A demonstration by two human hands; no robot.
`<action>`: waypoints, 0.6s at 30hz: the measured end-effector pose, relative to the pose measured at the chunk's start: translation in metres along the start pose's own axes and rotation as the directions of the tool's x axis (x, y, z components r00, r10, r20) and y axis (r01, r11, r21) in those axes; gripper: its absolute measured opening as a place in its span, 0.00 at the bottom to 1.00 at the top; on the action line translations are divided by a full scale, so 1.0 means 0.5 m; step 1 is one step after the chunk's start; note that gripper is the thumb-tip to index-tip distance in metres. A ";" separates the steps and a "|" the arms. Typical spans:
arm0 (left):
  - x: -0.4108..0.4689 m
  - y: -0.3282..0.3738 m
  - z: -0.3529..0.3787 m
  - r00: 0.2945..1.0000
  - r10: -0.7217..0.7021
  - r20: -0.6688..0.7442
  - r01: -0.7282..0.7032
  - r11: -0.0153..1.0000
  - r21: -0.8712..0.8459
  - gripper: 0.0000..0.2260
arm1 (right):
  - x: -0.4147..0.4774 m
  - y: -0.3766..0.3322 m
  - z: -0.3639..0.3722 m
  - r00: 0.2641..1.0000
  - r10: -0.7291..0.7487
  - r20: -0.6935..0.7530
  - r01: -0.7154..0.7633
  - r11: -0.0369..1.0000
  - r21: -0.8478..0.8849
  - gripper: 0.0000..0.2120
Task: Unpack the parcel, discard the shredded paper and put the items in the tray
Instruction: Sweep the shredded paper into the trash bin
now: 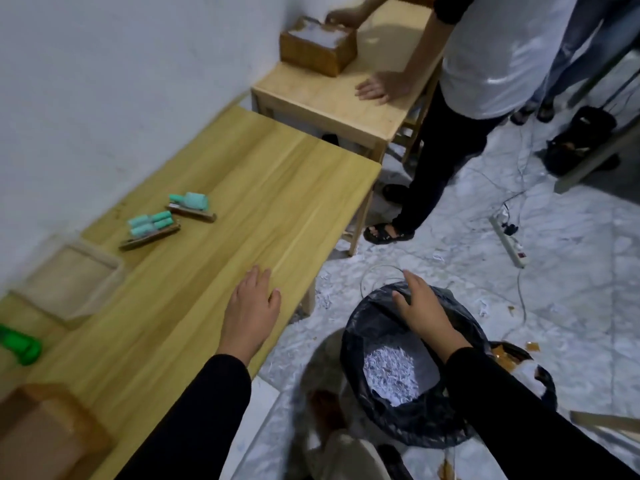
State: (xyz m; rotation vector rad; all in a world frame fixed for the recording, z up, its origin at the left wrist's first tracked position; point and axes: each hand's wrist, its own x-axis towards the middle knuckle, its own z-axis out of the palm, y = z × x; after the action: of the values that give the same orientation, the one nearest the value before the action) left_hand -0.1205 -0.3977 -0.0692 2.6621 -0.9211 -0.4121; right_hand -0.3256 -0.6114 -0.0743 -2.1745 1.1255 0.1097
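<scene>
Wooden table point(242, 188) with clear tray point(74, 282), two teal item packs point(152, 225), cardboard box point(45, 434), green object point(20, 344).

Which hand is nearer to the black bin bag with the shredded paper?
The right hand. It rests on the rim of the black bin bag on the floor, above the shredded paper. The left hand lies flat on the table, apart from the bag.

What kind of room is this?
Probably a plain workroom for packing practice: wooden tables against a bare wall, a black bin bag holding shredded paper, and a power strip on the marble floor.
</scene>
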 end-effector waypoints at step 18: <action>-0.472 -0.422 -0.233 0.466 -0.754 -0.462 0.691 0.637 -0.342 0.18 | -0.303 -0.681 0.454 0.556 -0.735 0.388 0.715 0.661 0.226 0.26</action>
State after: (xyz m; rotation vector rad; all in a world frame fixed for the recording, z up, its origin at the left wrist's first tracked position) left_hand -0.1408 -0.0684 0.0011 2.6712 0.4697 0.2033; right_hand -0.1142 -0.2345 -0.0135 -2.2356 -0.0976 0.2018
